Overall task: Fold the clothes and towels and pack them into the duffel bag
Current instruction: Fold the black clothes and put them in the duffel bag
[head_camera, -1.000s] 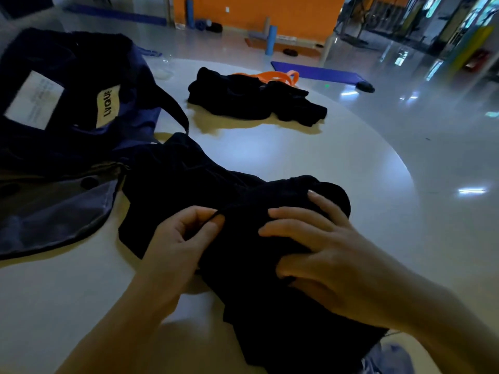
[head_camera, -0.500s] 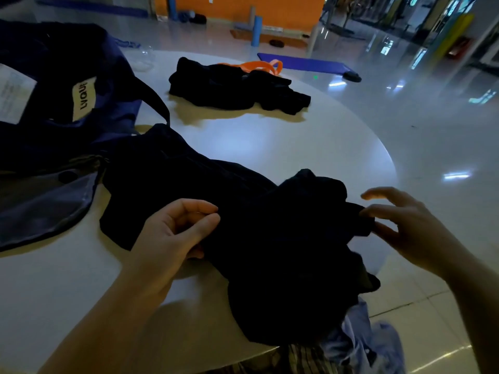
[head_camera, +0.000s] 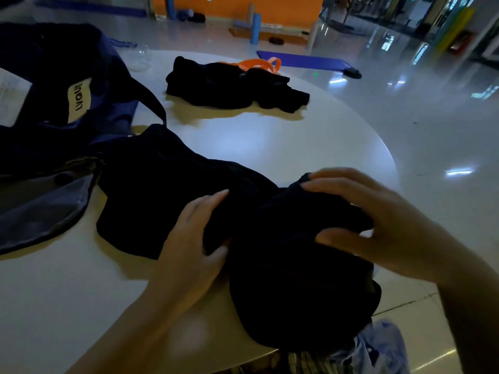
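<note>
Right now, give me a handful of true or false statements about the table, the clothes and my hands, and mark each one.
1. Both hands are on the dark garment at the table's near edge. True: the left hand grips a fold and the right hand lies on top.
2. The duffel bag sits on the right of the table. False: it is on the left.
3. A second pile of dark clothes lies farther back, apart from the hands. True.
4. The orange strap lies beside the duffel bag. False: it is at the far pile.
5. The dark garment is already inside the bag. False: it lies on the table.
</note>
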The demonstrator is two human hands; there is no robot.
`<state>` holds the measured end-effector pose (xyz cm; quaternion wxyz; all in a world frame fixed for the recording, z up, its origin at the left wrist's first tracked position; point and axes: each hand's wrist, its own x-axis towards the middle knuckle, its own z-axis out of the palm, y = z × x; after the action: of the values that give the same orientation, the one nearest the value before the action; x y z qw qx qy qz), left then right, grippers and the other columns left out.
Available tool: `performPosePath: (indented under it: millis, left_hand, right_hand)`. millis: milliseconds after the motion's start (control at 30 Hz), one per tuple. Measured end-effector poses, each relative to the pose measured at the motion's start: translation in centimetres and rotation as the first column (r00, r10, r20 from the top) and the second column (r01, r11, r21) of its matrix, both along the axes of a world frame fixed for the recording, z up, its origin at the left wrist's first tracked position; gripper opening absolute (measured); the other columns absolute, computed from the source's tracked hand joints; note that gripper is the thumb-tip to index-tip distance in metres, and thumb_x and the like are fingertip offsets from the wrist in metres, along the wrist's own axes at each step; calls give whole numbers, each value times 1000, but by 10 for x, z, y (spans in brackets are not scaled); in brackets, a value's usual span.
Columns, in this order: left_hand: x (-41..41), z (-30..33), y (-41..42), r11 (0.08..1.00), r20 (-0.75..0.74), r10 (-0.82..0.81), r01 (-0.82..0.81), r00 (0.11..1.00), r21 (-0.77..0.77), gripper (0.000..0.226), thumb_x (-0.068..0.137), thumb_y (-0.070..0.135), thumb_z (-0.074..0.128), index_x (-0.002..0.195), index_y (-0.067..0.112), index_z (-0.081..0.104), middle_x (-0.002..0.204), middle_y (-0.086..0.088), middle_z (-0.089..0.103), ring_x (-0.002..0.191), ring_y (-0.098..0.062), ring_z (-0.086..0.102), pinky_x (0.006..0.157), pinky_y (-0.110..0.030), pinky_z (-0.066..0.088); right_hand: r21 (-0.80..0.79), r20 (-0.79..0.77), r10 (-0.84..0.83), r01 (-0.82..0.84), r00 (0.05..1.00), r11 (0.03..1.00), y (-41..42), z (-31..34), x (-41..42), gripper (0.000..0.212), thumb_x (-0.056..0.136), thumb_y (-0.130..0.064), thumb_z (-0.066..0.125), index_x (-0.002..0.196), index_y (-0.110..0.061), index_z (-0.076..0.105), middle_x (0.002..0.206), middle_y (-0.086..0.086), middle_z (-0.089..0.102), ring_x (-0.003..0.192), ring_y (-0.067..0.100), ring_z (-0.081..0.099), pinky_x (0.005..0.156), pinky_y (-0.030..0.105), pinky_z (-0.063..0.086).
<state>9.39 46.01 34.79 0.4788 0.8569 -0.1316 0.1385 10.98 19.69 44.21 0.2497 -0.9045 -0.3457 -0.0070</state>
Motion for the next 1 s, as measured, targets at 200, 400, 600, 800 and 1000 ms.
performPosePath:
  millis: [200, 400, 600, 800, 1000]
  left_hand:
    - [8, 3, 13, 997, 52, 37, -34, 998, -65, 50, 74, 42, 64, 122, 34, 53, 116, 19, 58, 107, 2, 56, 92, -10, 43]
    - [24, 30, 26, 987, 84, 118, -108, 989, -122, 17, 76, 24, 72, 85, 37, 65, 80, 12, 69, 78, 0, 65, 71, -6, 46]
    - [39, 49, 24, 989, 152, 139, -129, 979, -74, 11, 81, 21, 71, 83, 30, 66, 75, 19, 67, 78, 0, 64, 72, -6, 47]
    - [47, 80, 40, 982, 186, 188, -180, 964, -63, 4, 86, 21, 67, 89, 24, 67, 81, 20, 61, 76, 10, 59, 77, -6, 46]
    - [75, 149, 44, 926, 312, 345, -266, 886, -268, 5, 90, 26, 65, 88, 22, 65, 79, 10, 63, 70, -4, 58, 74, -24, 49]
  right_hand:
    - [-112, 24, 102, -99, 994, 989, 43, -19, 21, 29, 86, -51, 43, 113, -44, 50, 124, -17, 55, 127, -1, 40, 117, 29, 12]
    - [130, 26, 60, -63, 998, 990, 44, 17, 26, 5, 90, -31, 56, 89, -30, 60, 83, -19, 60, 80, -1, 58, 73, 9, 40]
    - [-432, -6, 255, -232, 967, 872, 70, 2, -4, 53, 89, -46, 59, 137, -40, 37, 128, -17, 49, 119, -5, 33, 112, 13, 6]
    - [-198, 294, 199, -144, 935, 970, 57, 3, -12, 16, 91, -30, 47, 95, -29, 63, 84, -12, 62, 78, 6, 57, 82, 35, 46]
    - [679, 147, -341, 156, 928, 717, 2, 77, -11, 13, 72, -32, 72, 83, -38, 70, 79, -13, 69, 76, 3, 64, 78, 16, 50]
